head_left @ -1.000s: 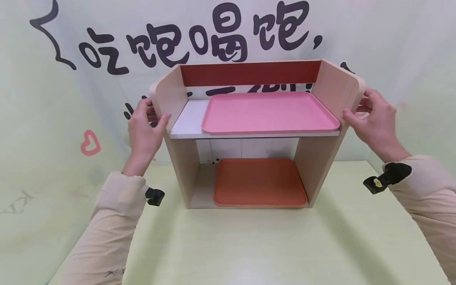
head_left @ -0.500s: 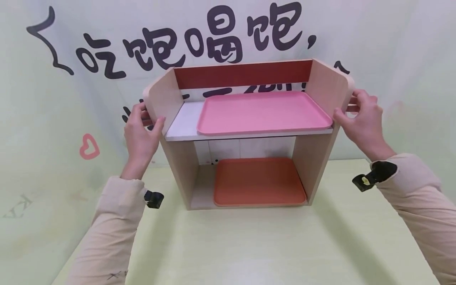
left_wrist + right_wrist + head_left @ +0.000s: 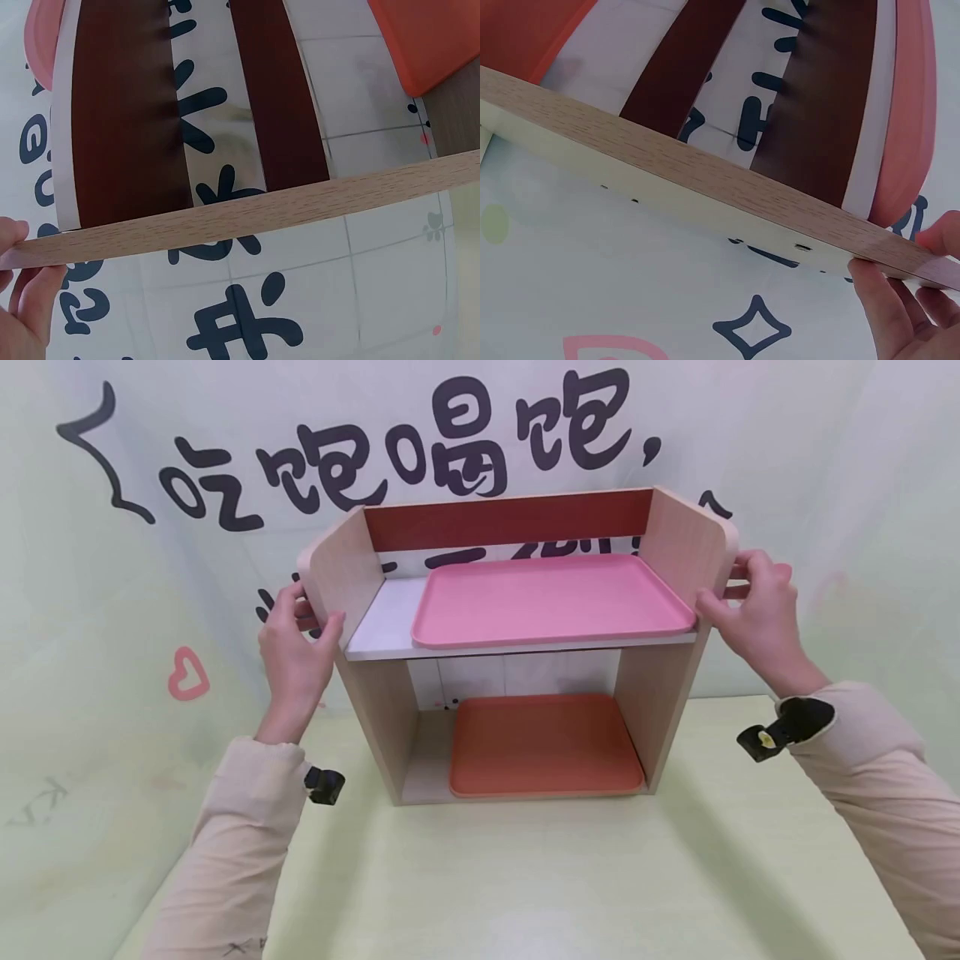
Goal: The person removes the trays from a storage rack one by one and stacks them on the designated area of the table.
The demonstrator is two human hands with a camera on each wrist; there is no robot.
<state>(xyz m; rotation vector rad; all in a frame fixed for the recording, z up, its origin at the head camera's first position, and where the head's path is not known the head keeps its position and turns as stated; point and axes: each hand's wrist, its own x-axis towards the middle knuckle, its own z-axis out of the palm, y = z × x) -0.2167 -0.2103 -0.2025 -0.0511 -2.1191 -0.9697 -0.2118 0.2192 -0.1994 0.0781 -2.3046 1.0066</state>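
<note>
Centre of the frame, and it's the shelf [image 3: 384, 620] standing on the table [image 3: 525, 877], left hand [image 3: 296, 652] pinching the left side panel [image 3: 341, 564] between thumb and fingers, right hand [image 3: 761, 618] pinching the right side panel [image 3: 686, 547]! Pink tray [image 3: 555, 602] up top, orange tray [image 3: 547, 745] below. Careful: should one hand pull harder, the shelf could tip forward, and that pink tray, seemingly loose, might slide off the front.
</note>
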